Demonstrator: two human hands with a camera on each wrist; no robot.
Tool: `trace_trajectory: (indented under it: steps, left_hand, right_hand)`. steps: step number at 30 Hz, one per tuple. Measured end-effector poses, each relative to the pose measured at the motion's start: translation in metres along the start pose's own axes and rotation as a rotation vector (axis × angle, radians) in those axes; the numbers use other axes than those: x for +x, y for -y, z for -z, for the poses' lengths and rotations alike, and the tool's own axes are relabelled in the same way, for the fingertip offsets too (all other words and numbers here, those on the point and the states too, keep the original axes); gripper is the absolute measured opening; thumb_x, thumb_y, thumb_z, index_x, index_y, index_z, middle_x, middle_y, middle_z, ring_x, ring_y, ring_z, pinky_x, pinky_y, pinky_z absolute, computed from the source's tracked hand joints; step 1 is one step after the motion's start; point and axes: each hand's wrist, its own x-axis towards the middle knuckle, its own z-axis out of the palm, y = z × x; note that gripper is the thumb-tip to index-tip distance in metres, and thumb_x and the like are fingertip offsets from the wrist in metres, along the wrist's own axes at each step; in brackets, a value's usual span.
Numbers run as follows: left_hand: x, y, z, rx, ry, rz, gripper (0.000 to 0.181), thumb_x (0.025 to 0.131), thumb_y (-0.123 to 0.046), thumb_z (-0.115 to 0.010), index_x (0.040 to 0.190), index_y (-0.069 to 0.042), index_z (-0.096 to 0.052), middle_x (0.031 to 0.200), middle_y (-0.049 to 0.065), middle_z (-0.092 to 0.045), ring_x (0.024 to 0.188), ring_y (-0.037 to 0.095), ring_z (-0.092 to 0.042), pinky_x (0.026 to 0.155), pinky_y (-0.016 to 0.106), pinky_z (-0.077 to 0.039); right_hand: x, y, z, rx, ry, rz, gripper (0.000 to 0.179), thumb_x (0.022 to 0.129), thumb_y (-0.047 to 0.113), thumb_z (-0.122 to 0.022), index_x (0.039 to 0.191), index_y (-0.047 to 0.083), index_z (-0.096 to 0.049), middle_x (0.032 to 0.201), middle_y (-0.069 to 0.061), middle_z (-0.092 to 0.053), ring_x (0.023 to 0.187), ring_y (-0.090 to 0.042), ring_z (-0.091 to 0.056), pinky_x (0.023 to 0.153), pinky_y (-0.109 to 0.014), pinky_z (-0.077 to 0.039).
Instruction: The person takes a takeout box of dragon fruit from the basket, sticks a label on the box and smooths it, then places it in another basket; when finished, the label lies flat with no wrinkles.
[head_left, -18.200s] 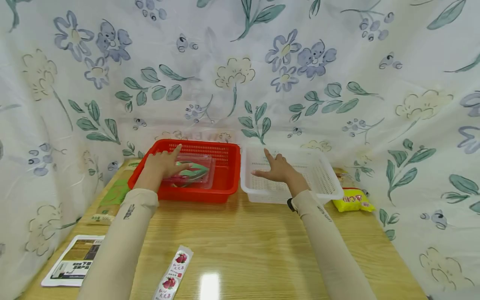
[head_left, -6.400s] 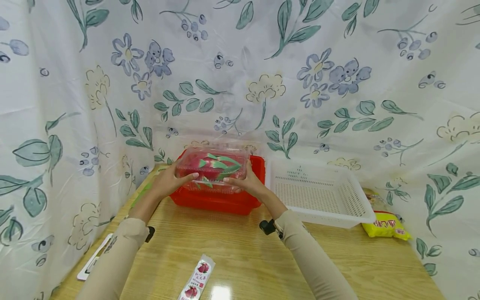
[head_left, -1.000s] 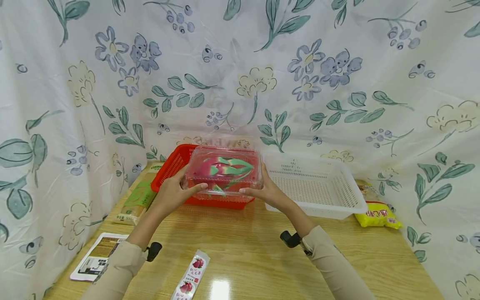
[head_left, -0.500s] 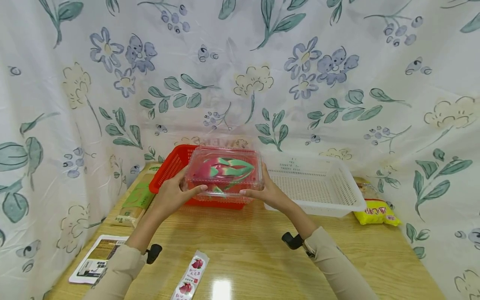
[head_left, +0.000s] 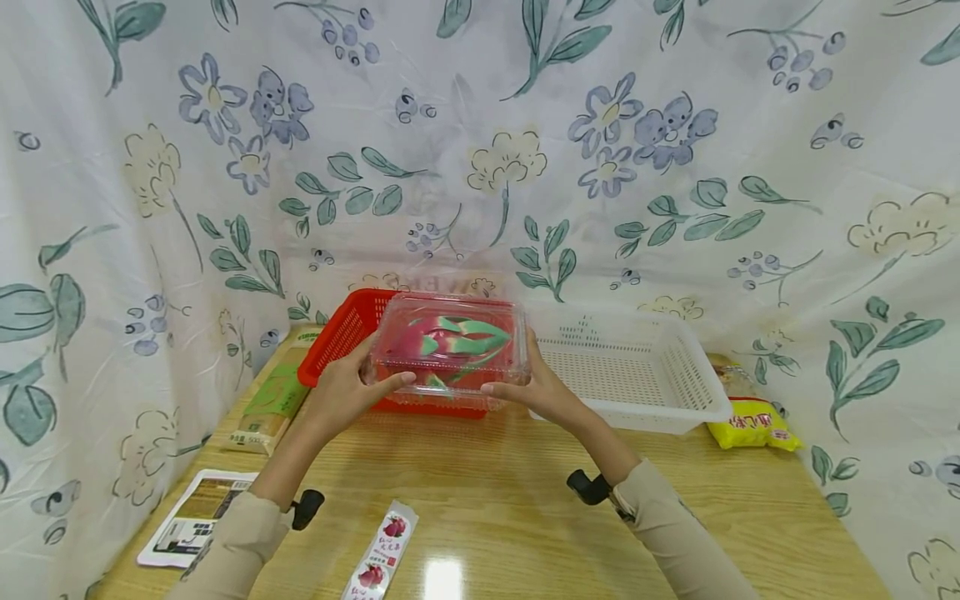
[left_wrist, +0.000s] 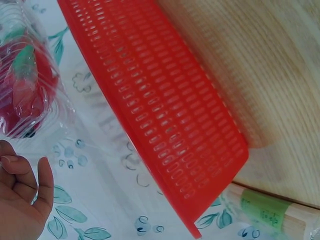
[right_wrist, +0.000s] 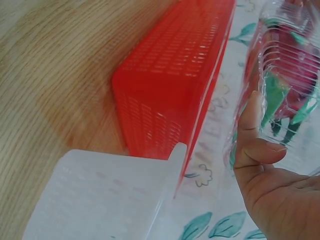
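Between both hands hangs a clear plastic clamshell box point(head_left: 491, 310), held up in front of the red basket point(head_left: 333, 333). Inside it lies a dragon fruit point(head_left: 420, 337), pink with green scales. My left hand point(head_left: 345, 392) grips the box's left end, thumb along the front edge. On the right end my right hand point(head_left: 551, 390) grips it the same way. The right wrist view shows the right hand point(right_wrist: 277, 187) at the ribbed box point(right_wrist: 297, 145). In the left wrist view the dragon fruit point(left_wrist: 35, 95) shows beyond the left hand point(left_wrist: 22, 200).
A white basket point(head_left: 701, 392) stands right of the red one. A yellow packet point(head_left: 750, 423) lies beside it. At left are a green-banded packet point(head_left: 270, 404) and a white-edged packet point(head_left: 187, 525). A strip of dragon fruit stickers point(head_left: 381, 550) lies on the wooden table point(head_left: 510, 517) near the front.
Earliest, the box lay in the red basket with both hands above the baskets. Later both hands held it lifted over that basket, and it has come nearer since. The last half second shows almost no movement.
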Motion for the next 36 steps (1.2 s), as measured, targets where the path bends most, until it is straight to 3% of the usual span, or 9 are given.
trace_trajectory:
  steps: [3, 11, 16, 26, 32, 36]
  left_hand:
    - [0.0, 0.0, 0.0, 0.001, -0.002, -0.003, 0.09, 0.082, -0.059, -0.073, 0.155, -0.023, -0.035, 0.07, 0.003, -0.043, 0.061, 0.018, -0.04, 0.047, 0.028, -0.034]
    - [-0.003, 0.0, -0.002, 0.007, -0.011, -0.012, 0.09, 0.082, -0.057, -0.074, 0.155, -0.02, -0.036, 0.068, 0.002, -0.044, 0.059, 0.017, -0.039, 0.046, 0.027, -0.032]
    - [-0.006, 0.001, -0.004, 0.003, -0.023, -0.028, 0.089, 0.082, -0.055, -0.075, 0.154, -0.019, -0.037, 0.067, 0.001, -0.043, 0.058, 0.017, -0.039, 0.046, 0.027, -0.032]
    - [-0.011, 0.0, -0.007, 0.061, -0.072, -0.075, 0.088, 0.081, -0.052, -0.077, 0.152, -0.015, -0.041, 0.065, 0.0, -0.043, 0.057, 0.015, -0.038, 0.046, 0.026, -0.031]
    - [-0.018, -0.002, -0.007, 0.089, -0.066, -0.085, 0.087, 0.08, -0.052, -0.077, 0.152, -0.017, -0.042, 0.065, -0.001, -0.042, 0.061, 0.016, -0.039, 0.049, 0.026, -0.032]
    - [-0.02, -0.001, -0.007, 0.086, -0.08, -0.098, 0.086, 0.08, -0.049, -0.078, 0.151, -0.016, -0.043, 0.065, -0.002, -0.042, 0.061, 0.015, -0.038, 0.05, 0.026, -0.032]
  right_hand:
    - [0.0, 0.0, 0.0, 0.011, 0.0, 0.009, 0.119, 0.082, 0.052, -0.076, 0.155, 0.04, 0.017, 0.167, -0.008, 0.004, 0.147, -0.039, -0.026, 0.109, -0.065, -0.031]
    - [-0.003, -0.001, -0.001, 0.009, -0.001, 0.01, 0.119, 0.081, 0.051, -0.077, 0.156, 0.038, 0.014, 0.165, -0.01, -0.006, 0.138, -0.04, -0.041, 0.105, -0.063, -0.038]
    - [-0.007, -0.002, -0.001, -0.01, -0.021, -0.024, 0.121, 0.078, 0.056, -0.078, 0.155, 0.041, 0.015, 0.166, -0.009, -0.002, 0.139, -0.041, -0.039, 0.104, -0.063, -0.039]
    - [-0.014, -0.004, -0.005, 0.033, -0.034, 0.011, 0.119, 0.08, 0.047, -0.079, 0.154, 0.046, 0.014, 0.165, -0.003, -0.005, 0.14, -0.037, -0.039, 0.103, -0.059, -0.042]
    - [-0.019, -0.002, -0.006, 0.068, 0.022, 0.055, 0.117, 0.083, 0.038, -0.079, 0.153, 0.048, 0.014, 0.159, -0.002, -0.021, 0.134, -0.032, -0.047, 0.101, -0.053, -0.046]
    - [-0.021, -0.002, -0.006, 0.034, 0.017, 0.034, 0.119, 0.082, 0.043, -0.079, 0.155, 0.043, 0.015, 0.158, -0.005, -0.025, 0.13, -0.033, -0.051, 0.098, -0.052, -0.049]
